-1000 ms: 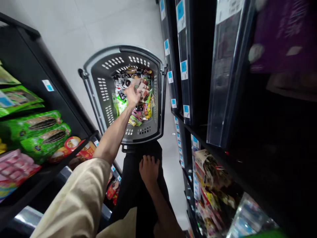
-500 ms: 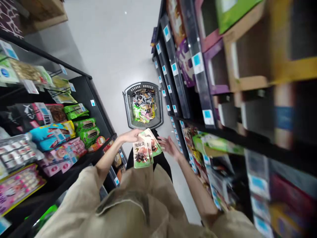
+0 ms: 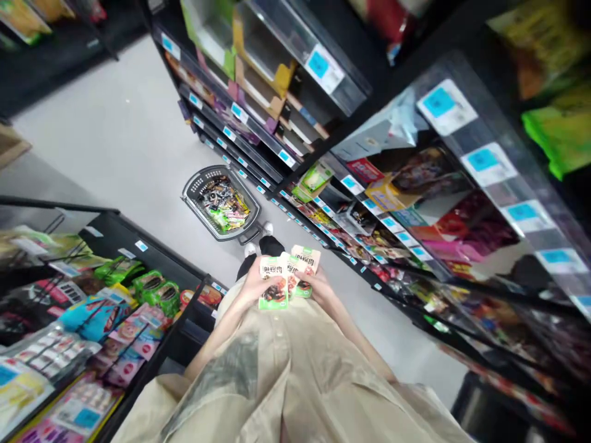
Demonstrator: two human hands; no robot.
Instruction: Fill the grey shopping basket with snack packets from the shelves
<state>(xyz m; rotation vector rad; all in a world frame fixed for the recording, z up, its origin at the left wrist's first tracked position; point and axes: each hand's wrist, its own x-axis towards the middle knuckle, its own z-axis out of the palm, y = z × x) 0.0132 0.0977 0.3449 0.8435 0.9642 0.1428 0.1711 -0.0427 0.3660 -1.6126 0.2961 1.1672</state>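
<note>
Your left hand (image 3: 255, 284) and right hand (image 3: 319, 285) each clasped the flat, glossy snack packets (image 3: 287, 277), fanned out against your chest above the beige cloth shirt (image 3: 295, 375). A grey perforated plastic basket (image 3: 191, 195) of wrappers stood on the smooth floor (image 3: 115, 141), beside the shelves (image 3: 258, 141).

A pale grey floor (image 3: 115, 141) runs between black shelving (image 3: 152, 258) on the left and tall black racks (image 3: 323, 123) with blue price tags (image 3: 318, 64) on the right.
</note>
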